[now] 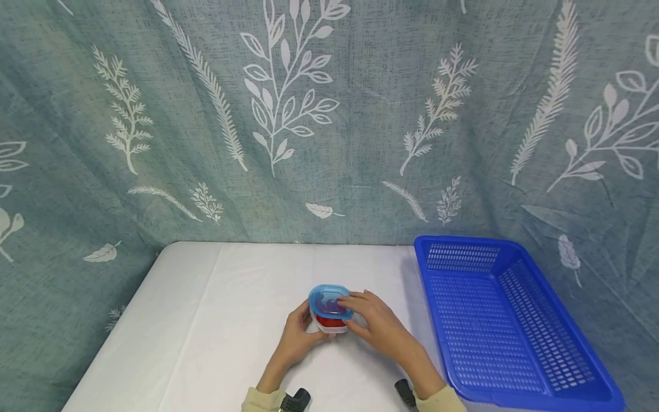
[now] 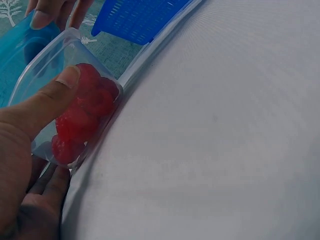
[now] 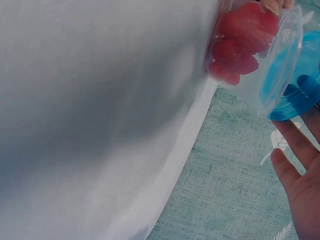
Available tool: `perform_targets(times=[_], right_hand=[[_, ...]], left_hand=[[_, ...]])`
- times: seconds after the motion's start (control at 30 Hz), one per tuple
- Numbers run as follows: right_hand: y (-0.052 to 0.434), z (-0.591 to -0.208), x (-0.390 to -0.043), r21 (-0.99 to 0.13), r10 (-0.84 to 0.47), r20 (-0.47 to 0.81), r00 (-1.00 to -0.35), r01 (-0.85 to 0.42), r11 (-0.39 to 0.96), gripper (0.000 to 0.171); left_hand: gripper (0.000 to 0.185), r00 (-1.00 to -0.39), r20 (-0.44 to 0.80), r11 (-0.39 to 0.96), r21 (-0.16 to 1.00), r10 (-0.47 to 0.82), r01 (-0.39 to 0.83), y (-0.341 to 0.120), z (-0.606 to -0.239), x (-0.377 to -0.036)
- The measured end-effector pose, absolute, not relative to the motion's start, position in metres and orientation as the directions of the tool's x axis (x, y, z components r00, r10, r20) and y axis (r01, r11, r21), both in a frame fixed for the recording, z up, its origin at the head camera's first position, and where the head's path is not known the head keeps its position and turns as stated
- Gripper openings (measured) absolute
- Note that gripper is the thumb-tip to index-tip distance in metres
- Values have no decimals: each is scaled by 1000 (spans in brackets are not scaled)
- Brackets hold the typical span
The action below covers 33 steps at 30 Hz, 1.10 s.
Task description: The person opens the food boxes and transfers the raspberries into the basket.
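Note:
A small clear plastic container [image 1: 332,330] stands on the white table with several soft-looking red pieces [image 2: 80,117] inside, their kind unclear. My left hand [image 1: 296,339] grips it from the left, its thumb across the near wall and its fingers at the far side. Over the container's mouth a see-through blue lid [image 1: 324,300] is held tilted, with the near side of the container showing below it. My right hand [image 1: 381,325] holds this lid by its right side, thumb at the near edge and fingers over the top. Part of the lid's far edge is hidden in the wrist views.
To the right lies a large blue plastic basket [image 1: 484,332] with slotted walls, beside my right forearm. White cloth covers the table [image 1: 221,309]. Behind it hangs a green curtain [image 1: 360,143] with white leaf prints.

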State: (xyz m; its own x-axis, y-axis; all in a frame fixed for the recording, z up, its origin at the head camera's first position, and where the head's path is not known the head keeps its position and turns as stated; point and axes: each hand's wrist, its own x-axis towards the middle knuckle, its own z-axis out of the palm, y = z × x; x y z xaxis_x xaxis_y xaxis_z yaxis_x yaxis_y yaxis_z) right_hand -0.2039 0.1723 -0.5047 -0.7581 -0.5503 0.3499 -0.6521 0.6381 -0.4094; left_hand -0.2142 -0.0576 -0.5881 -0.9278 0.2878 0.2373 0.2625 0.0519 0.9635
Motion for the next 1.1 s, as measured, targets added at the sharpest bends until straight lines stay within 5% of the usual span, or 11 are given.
perform_targets(times=[0.47,0.83,1.1], right_hand=[[162,-507,-215,-250,-487,599,-636,-726,641,40],[155,-499,-229,-495,-278,538,-796,-565,660,28],[156,-504,-255,-701,-154,468,-870,-471,536,25]], left_hand=[[89,-933,243,81,959,265,273,-57,-590,-214],[89,-937,250,46,962,244,269,-55,-589,-214],[89,-943,217,58,969,250,239,-55,-590,-214]])
